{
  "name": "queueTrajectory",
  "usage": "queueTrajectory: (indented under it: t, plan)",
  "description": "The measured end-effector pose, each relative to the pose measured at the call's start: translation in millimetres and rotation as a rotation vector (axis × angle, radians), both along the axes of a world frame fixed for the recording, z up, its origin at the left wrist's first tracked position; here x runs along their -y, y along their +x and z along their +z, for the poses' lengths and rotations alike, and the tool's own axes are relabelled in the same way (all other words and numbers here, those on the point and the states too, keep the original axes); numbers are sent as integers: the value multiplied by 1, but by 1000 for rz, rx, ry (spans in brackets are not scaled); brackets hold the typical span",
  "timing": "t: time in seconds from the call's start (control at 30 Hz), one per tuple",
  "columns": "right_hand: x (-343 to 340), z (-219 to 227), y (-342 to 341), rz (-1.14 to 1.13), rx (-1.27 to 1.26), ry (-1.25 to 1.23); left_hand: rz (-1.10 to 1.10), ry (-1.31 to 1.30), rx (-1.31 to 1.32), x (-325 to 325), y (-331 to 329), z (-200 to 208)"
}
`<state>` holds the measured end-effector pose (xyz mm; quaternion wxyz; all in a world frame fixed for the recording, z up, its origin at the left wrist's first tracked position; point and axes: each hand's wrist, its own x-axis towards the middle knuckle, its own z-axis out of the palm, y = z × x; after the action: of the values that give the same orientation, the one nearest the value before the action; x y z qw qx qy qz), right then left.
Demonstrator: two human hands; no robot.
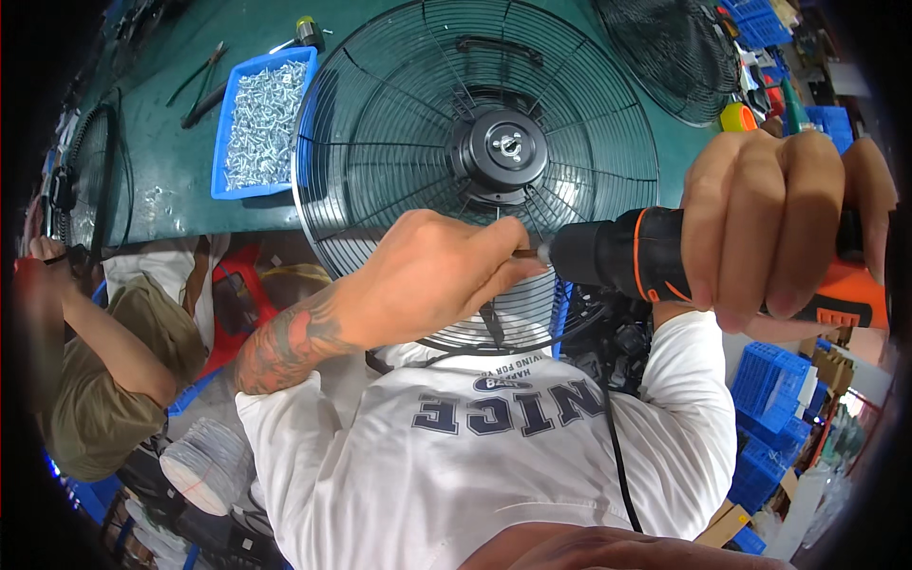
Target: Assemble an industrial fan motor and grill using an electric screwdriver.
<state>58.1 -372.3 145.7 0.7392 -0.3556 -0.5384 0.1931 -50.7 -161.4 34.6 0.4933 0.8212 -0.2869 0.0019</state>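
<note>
My right hand [760,223] is wrapped round a black and orange cordless drill [622,255], held level with its chuck pointing left. At the chuck's front, the fingers of my left hand [442,266] pinch a short, thin driver bit [525,254]; its far end is hidden by the fingers. Behind both hands lies a round black wire fan grille [380,142], its front part reaching past the table edge. A black fan motor [503,147] sits at the grille's middle, with its round face upward. My left hand is just above the near part of the grille.
A blue tray [220,157] of loose screws [266,123] stands left of the grille on the green table [171,204]. Pliers [204,71] and a yellow-topped tool [308,31] lie beyond. Another grille [670,57] is at back right. A co-worker [123,370] is at left.
</note>
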Motion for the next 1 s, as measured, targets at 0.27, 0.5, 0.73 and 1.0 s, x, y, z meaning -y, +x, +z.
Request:
queueTrajectory:
  t: [0.27,0.5,0.73,1.0]
  plan:
    - [-26,-15,25,-88,-12,-105,433,101,30,-43,16,9]
    - [-66,-53,76,-178,-184,4,906,-151,-205,-133,40,-43]
    - [-74,-89,93,-256,-393,-60,808,-272,-313,-129,50,-69]
    - [-81,-90,95,-77,-233,-147,828,-349,-305,-128,48,-80]
